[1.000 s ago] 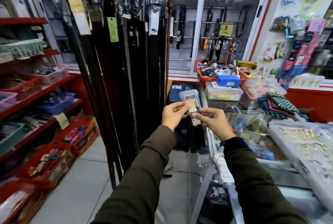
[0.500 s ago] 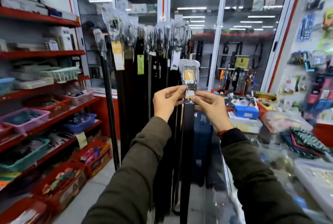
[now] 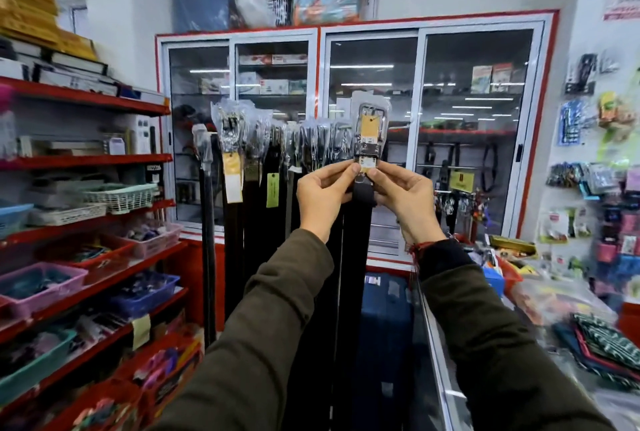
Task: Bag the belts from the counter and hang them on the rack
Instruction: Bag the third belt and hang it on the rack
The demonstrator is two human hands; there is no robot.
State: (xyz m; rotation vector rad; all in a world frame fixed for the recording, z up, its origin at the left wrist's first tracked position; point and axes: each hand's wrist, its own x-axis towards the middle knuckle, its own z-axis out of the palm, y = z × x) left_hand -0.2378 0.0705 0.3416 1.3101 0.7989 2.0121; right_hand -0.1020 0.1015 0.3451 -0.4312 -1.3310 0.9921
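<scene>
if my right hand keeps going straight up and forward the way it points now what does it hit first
Probably the rack's bare hook arm behind the bagged buckle the right hand holds; depth is unclear.

A small shop: red shelves (image 3: pixel 86 167) hold baskets (image 3: pixel 117 196) of small goods, bagged belts (image 3: pixel 263 153) with price tags hang in a row, packaged wares (image 3: pixel 585 139) cover the right wall, and glass cabinets (image 3: pixel 356 132) show stock behind
</scene>
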